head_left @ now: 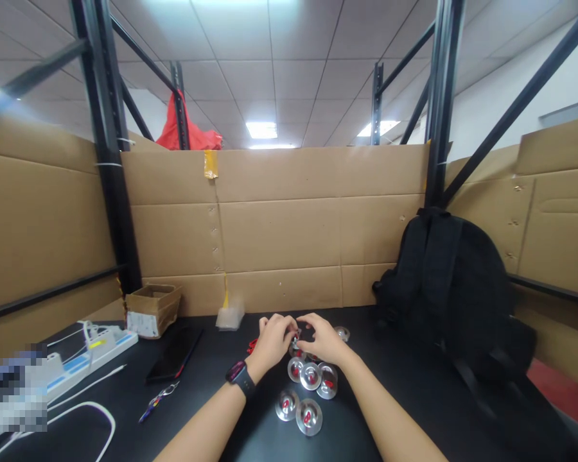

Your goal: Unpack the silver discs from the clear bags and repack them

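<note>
My left hand (273,341) and my right hand (322,339) meet over the black table (212,410), fingers curled together on a small round silver disc with a red centre (296,336). Several more silver discs with red centres (311,376) lie just in front of my hands, and two sit nearer me (298,410). One more disc (341,333) lies beside my right hand. A black watch (239,377) is on my left wrist. A small red piece (252,346) lies by my left hand.
A black backpack (453,289) leans at the right. A black phone (173,362), a small cardboard box (153,309), a clear plastic bag (230,317), a white power strip (84,356) with white cables (96,410) and a small keyring (158,399) lie at the left. Cardboard walls (279,218) surround the table.
</note>
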Action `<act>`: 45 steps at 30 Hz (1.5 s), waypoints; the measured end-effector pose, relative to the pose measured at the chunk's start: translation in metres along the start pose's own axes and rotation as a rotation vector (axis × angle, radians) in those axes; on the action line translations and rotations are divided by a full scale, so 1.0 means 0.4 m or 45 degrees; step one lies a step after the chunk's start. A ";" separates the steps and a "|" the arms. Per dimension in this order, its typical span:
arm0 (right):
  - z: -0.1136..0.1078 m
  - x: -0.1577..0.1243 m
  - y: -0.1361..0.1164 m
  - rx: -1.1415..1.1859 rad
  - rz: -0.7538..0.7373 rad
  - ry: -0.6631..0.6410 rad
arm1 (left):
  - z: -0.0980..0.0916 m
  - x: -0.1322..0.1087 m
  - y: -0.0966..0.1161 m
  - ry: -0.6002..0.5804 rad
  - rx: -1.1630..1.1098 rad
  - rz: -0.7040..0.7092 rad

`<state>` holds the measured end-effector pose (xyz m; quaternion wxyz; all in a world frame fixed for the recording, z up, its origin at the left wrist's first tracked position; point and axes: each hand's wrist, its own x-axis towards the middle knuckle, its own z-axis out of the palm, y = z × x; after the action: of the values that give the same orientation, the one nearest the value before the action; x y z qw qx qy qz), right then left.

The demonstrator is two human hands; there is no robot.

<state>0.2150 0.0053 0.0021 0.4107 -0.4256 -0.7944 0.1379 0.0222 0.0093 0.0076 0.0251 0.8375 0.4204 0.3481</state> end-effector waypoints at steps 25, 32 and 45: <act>0.031 0.020 -0.013 0.662 0.223 0.067 | -0.049 -0.027 0.007 0.173 -0.088 -0.152; 0.022 0.010 -0.032 0.754 0.191 0.003 | -0.036 -0.029 0.000 0.053 -0.296 -0.106; 0.024 0.008 -0.038 0.518 0.149 0.056 | -0.040 -0.030 0.021 0.046 -0.164 -0.091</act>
<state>0.1980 -0.0001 0.0064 0.4968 -0.3821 -0.7150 0.3096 0.0134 -0.0089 0.0157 0.0840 0.8122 0.4272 0.3882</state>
